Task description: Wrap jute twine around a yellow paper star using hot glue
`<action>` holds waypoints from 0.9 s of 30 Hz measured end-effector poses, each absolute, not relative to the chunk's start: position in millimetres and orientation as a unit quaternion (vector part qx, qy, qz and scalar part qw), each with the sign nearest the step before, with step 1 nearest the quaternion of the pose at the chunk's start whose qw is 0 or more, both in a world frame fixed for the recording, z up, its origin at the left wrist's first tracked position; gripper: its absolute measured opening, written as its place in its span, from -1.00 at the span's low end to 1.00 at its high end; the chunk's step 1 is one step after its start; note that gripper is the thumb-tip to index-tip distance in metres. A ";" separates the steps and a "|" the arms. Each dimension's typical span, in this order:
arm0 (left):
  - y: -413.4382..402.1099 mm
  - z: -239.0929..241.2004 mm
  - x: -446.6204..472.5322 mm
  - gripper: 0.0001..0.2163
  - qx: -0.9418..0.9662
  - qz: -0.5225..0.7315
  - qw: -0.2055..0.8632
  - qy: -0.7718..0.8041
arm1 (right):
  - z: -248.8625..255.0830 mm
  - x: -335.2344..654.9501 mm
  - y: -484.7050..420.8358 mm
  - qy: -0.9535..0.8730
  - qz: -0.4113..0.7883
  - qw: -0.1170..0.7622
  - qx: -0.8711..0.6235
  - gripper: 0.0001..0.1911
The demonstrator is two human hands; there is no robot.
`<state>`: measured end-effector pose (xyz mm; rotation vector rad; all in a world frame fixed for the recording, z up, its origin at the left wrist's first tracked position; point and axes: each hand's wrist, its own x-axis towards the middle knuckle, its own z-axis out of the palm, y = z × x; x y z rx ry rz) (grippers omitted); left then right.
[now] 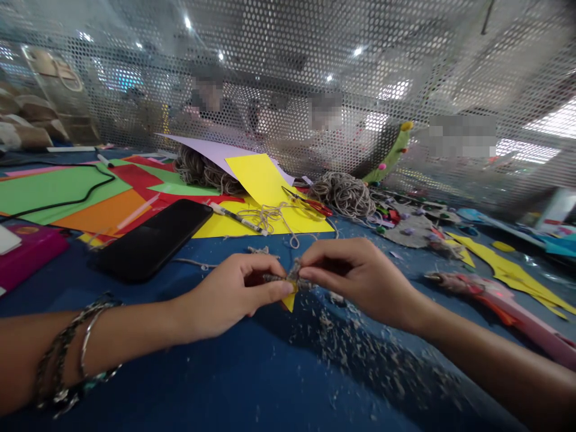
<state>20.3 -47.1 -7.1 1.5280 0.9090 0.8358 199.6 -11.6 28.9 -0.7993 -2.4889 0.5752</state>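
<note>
Over the blue table, my left hand (225, 294) is closed on a small yellow paper piece (290, 300) with grey yarn around its upper part. The thumb presses on the paper, and one yellow point sticks out below. My right hand (355, 276) pinches a tuft of grey yarn (296, 267) at the top of the same piece. Much of the piece is hidden by the fingers. Behind the hands lies another small bit of grey yarn (258, 251). Grey fibre scraps (360, 342) are scattered below my right hand.
A black phone (155, 240) lies left, near a marker (236, 217). Red-handled scissors (315, 204) rest on yellow paper (207, 228). Behind are a yarn bundle (344, 195) and a perforated metal screen (279, 36). Yellow cut-outs (508, 264) and a pink roll (531, 330) lie right.
</note>
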 end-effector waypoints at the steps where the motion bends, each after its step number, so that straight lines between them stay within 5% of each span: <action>1: -47.1 -7.3 20.4 -0.83 0.645 0.356 0.558 0.382 | 26.9 199.7 -9.7 -0.902 0.226 0.231 -0.287 -0.81; 6: -46.3 -6.0 19.6 -0.84 0.641 0.387 0.546 0.376 | 18.7 198.7 -8.6 -0.922 0.186 0.228 -0.252 -0.78; 18: -45.0 -11.3 17.7 -0.81 0.609 0.383 0.563 0.407 | 29.0 197.5 -32.5 -0.958 -0.181 0.182 -0.127 -0.69; 23: -46.9 -7.3 19.2 -0.81 0.631 0.350 0.569 0.394 | 32.5 199.9 -32.8 -0.961 -0.133 0.197 -0.142 -0.75; 27: -46.9 -6.6 18.6 -0.82 0.655 0.353 0.546 0.385 | 32.9 200.1 -26.7 -0.945 0.019 0.234 -0.227 -0.88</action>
